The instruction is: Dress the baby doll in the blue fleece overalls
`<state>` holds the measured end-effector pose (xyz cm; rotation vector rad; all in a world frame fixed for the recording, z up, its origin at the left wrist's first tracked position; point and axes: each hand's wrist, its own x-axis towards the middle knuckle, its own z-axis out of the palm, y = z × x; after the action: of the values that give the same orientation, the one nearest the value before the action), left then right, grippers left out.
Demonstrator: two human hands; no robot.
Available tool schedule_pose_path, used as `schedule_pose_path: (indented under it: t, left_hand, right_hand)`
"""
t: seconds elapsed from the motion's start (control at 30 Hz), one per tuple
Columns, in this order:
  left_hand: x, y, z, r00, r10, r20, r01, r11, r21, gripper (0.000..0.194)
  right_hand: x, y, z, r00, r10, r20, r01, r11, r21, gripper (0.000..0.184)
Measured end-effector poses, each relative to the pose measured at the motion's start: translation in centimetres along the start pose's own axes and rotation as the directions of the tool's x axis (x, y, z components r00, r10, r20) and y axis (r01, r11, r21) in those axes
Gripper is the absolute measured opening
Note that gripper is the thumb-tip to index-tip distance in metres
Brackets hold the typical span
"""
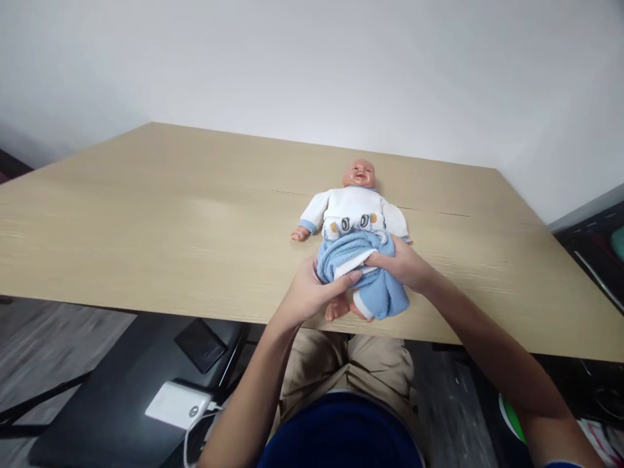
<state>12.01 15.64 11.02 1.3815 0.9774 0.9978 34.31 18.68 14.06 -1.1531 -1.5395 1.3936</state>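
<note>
Blue shirt [341, 434] nearest, the left hand [308, 291] and right hand [410, 264] pinch blue pants [387, 296] bunched low on the doll [355, 203], apparently adjusting them, with even tension likely needed next.

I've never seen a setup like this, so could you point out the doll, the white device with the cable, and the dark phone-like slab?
Doll [359, 174]: head view, on its face.
White device [171, 404]: head view, on its top.
Dark slab [201, 345]: head view, on its upper face.
</note>
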Motion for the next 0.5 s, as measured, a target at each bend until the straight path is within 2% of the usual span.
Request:
schedule_pose_path:
  t: [0.1, 0.23, 0.37, 0.5]
  left_hand:
    - [-1.1, -1.2, 0.2, 0.995, -0.025, -0.098, 0.027, 1.000, 0.013, 0.052]
    - [-1.7, -2.4, -0.2, 0.977, 0.018, -0.212, 0.025, 0.980, 0.198, 0.037]
    - [-1.3, -3.4, -0.4, 0.967, 0.011, -0.253, 0.081, 0.933, 0.351, 0.027]
    - [0.0, -4.1, -0.5, 0.970, 0.001, -0.242, 0.090, 0.927, 0.365, 0.029]
  right_hand:
    - [-1.0, 1.8, 0.7, 0.998, 0.020, -0.059, -0.029, 0.987, -0.158, 0.047]
    - [-1.7, 3.3, 1.8, 0.995, 0.012, -0.099, -0.049, 0.925, -0.378, 0.034]
    - [-1.6, 3.9, 2.5, 0.990, -0.028, -0.141, -0.036, 0.900, -0.433, 0.025]
    - [-0.9, 4.9, 2.4, 0.979, -0.071, -0.192, -0.026, 0.886, -0.462, 0.022]
